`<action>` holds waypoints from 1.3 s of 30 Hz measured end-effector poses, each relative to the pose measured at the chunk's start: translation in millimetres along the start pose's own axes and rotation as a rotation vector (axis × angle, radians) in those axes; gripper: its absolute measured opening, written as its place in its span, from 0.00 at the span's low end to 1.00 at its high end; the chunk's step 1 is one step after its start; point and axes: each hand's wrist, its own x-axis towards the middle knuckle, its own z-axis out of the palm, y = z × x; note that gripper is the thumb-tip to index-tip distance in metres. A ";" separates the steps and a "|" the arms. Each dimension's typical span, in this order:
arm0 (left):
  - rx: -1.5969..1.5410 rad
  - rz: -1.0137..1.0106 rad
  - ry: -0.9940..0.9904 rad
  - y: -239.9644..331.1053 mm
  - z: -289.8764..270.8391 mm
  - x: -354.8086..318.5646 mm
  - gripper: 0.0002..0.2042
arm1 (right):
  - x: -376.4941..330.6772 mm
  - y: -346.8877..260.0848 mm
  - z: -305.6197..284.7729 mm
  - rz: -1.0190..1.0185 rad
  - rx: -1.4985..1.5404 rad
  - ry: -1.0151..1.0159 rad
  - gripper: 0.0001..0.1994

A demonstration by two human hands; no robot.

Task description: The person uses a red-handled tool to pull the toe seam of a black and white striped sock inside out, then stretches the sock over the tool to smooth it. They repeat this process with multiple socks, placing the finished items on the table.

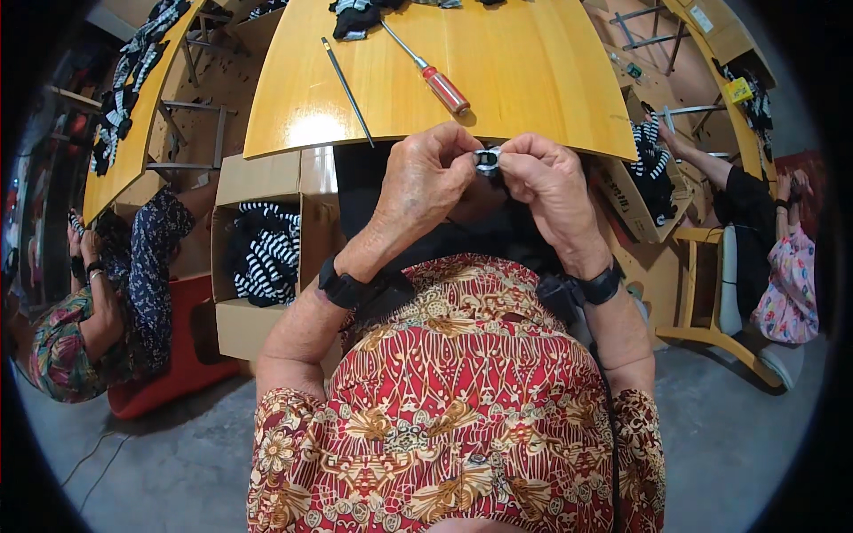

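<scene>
- We see the left hand (pixel 425 182) and the right hand (pixel 546 182) raised together just in front of the near edge of the wooden surface (pixel 533 80), fingertips meeting.
- Between them sits a small black-and-white piece (pixel 487 160), pinched by the fingers of both hands (its exact kind is too small to tell); both hands are closed on it.
- Each wrist carries a black strap; the forearms cross a lap covered in red patterned cloth (pixel 453 391).
- On the surface lie a screwdriver (pixel 429 71) with a red handle and, to its left, a thin dark rod (pixel 347 78); the two are apart.
- Left of the lap stands an open cardboard box (pixel 233 320) holding black-and-white striped cloth (pixel 267 253).
- At the left edge a seated person (pixel 98 302) in patterned clothing works; at the right, another person (pixel 782 275) sits on a chair (only partly visible).
</scene>
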 end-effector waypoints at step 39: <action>-0.090 0.004 -0.133 -9.6 6.7 14.4 0.09 | 13.2 8.8 -24.4 0.079 -0.105 -0.053 0.04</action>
